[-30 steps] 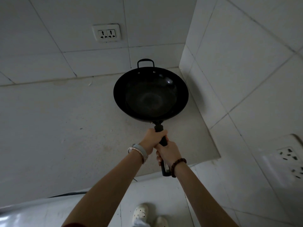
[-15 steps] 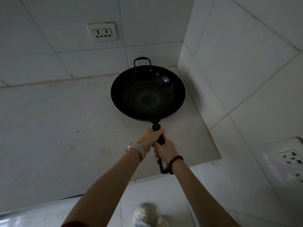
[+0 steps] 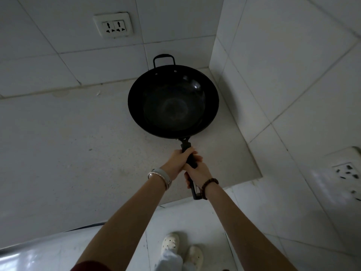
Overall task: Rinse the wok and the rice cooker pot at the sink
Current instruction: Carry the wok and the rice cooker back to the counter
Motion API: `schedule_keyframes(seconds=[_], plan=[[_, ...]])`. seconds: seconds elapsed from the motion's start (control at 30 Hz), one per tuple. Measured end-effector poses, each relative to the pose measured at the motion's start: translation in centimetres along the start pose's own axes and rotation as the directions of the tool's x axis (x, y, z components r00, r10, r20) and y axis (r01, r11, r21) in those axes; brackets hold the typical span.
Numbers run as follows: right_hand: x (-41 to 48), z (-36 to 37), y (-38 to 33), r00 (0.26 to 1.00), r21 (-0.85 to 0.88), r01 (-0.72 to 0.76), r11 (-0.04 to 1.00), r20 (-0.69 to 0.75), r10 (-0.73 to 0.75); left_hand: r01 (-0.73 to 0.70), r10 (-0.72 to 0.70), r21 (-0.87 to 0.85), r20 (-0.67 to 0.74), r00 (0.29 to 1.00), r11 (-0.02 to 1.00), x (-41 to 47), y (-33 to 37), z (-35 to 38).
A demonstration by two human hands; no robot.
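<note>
A white double wall socket (image 3: 113,26) sits on the tiled back wall, and another white socket (image 3: 346,173) on the right wall. A pale speckled stone table (image 3: 68,153) fills the corner. Over that corner is the round black metal wok (image 3: 172,102). The left hand (image 3: 175,160) and right hand (image 3: 198,173) wrap curled fingers (image 3: 197,158) around its long black handle (image 3: 190,160), arms outstretched.
</note>
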State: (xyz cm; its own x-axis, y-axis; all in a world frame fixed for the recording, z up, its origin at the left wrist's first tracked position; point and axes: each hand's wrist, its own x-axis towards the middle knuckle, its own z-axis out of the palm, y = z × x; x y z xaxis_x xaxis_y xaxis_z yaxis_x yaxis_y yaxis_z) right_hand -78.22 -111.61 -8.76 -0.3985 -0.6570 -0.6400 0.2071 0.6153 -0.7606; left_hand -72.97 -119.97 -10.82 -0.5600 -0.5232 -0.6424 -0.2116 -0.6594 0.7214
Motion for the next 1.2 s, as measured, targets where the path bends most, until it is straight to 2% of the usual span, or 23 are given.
schedule_keyframes(seconds=[0.07,0.2,0.33,0.5,0.7,0.87,1.03,1.2], plan=[[-0.3,0.0,0.2,1.0,0.015,0.01,1.0,-0.002,-0.01,0.004,-0.004,-0.029,0.0,1.0,1.0,-0.5,-0.2,0.0],[-0.8,-0.7,1.3,0.999,0.049,0.034,0.998,-0.025,-0.033,-0.062,0.067,0.085,-0.062,0.996,0.994,-1.2,-1.6,-0.3],[-1.7,-1.3,2.1,0.995,-0.002,0.078,0.997,-0.069,-0.078,-0.139,0.149,0.089,-0.119,0.982,0.986,-2.2,-2.7,-0.7],[-2.5,-1.5,2.3,0.983,-0.052,0.131,0.99,-0.126,-0.136,-0.172,0.185,0.094,-0.155,0.971,0.981,-2.8,-3.1,-0.5],[-2.3,-3.1,2.5,0.945,-0.114,0.149,0.982,-0.276,-0.176,-0.145,0.155,0.073,-0.155,0.976,0.987,-2.2,-2.7,1.7],[-2.1,-5.5,2.7,0.91,-0.236,0.184,0.954,-0.326,-0.256,-0.131,0.139,0.065,-0.153,0.978,0.989,-1.2,-2.5,3.7],[-2.2,-7.2,2.7,0.843,-0.354,0.237,0.905,-0.387,-0.372,-0.139,0.145,0.047,-0.177,0.973,0.989,-0.4,-2.2,6.2],[-2.1,-8.1,3.2,0.798,-0.431,0.238,0.87,-0.423,-0.428,-0.123,0.115,-0.025,-0.209,0.971,0.992,0.1,-2.1,7.8]])
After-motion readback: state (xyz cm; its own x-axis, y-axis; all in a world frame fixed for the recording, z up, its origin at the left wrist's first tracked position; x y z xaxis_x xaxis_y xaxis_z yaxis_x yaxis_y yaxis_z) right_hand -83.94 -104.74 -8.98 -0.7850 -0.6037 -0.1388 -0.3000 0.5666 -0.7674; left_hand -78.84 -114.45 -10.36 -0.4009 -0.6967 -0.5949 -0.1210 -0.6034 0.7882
